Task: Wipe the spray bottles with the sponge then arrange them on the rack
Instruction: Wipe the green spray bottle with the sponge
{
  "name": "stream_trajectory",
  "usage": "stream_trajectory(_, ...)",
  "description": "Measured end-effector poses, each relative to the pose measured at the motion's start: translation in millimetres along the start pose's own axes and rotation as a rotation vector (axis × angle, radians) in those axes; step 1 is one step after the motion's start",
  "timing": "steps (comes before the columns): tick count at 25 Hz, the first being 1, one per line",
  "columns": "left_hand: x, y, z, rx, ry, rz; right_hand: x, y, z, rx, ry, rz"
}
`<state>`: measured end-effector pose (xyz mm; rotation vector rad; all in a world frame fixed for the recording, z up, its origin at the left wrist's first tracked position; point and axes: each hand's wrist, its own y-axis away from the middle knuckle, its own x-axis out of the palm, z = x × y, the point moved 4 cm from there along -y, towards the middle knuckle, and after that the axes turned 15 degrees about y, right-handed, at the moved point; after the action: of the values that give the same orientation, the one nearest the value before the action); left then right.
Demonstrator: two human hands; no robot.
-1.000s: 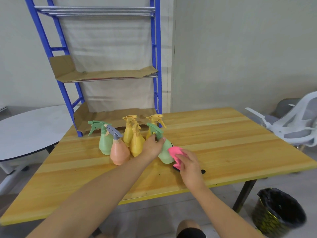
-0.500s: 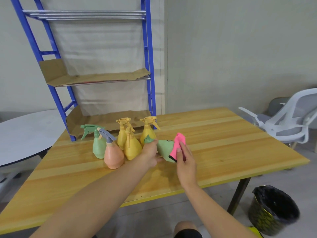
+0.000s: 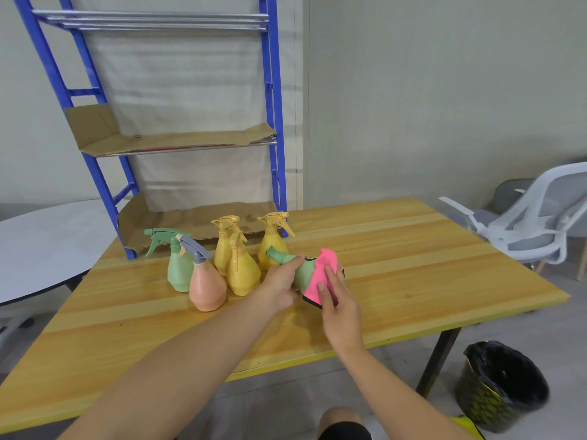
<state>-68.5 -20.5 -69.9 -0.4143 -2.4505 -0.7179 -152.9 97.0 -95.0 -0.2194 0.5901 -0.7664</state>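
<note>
My left hand (image 3: 279, 285) grips the neck of a green spray bottle (image 3: 300, 272), tipped on its side above the wooden table (image 3: 413, 271). Against the bottle's body my right hand (image 3: 336, 300) presses a pink sponge (image 3: 320, 274); its fingers are straight on the sponge, and whether the thumb wraps behind is hidden. Upright on the table to the left stand another green bottle (image 3: 178, 265), a peach bottle (image 3: 206, 285) with a grey trigger, and three yellow bottles (image 3: 243, 271). The blue rack (image 3: 273, 122) rises behind them, its shelves lined with cardboard.
A round grey table (image 3: 47, 242) sits at the left. A white chair (image 3: 540, 223) stands at the right. A bin with a black liner (image 3: 505, 385) is on the floor under the table's right corner.
My left hand lifted the green bottle off the table and tipped it sideways. My right hand picked up the pink sponge and brought it onto the bottle's body.
</note>
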Motion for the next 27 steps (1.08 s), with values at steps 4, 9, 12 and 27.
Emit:
stream_trajectory(4, -1, 4, -2, -0.056, 0.090, -0.025, 2, 8, 2, -0.134, 0.100, 0.001)
stream_trajectory(9, -8, 8, -4, -0.162, 0.144, 0.001, -2, -9, 11, -0.232, 0.136, 0.066)
stream_trajectory(12, -7, 11, -10, -0.177, 0.190, 0.017, -6, -21, 18, -0.248, 0.157, 0.045)
stream_trajectory(27, 6, 27, -12, -0.233, 0.317, 0.144, -16, -36, 34, -0.454, 0.422, -0.120)
